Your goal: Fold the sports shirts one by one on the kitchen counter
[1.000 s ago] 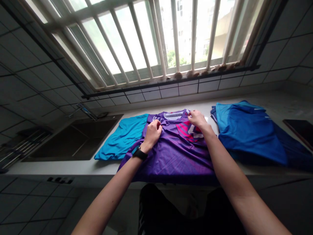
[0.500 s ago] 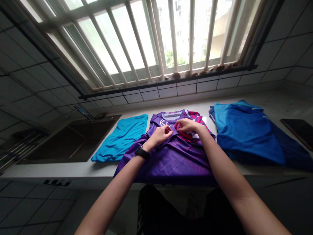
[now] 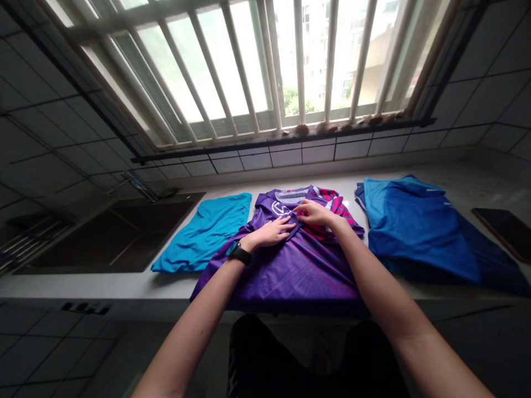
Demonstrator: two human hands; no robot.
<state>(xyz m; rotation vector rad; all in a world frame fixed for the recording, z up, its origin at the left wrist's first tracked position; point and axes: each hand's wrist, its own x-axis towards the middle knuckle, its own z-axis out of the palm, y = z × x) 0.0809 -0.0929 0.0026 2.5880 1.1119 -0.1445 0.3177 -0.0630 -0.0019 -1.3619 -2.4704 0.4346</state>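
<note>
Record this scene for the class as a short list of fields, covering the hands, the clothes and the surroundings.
surface: pale countertop
centre: purple jersey with a red-patterned part
left hand: fingers spread on the jersey; smartwatch on wrist
right hand: fingertips at the jersey's chest, pinch unclear
left side: teal garment, then sink and faucet
right side: blue garments, then dark phone-like slab
behind: barred window

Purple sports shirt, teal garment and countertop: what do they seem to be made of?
Purple sports shirt: probably thin polyester, with a soft sheen along its creases.
Teal garment: likely smooth synthetic knit, given its fine, shallow wrinkles.
Countertop: pale, smooth and slightly glossy; perhaps stone or a composite, but the look leaves that open.
</note>
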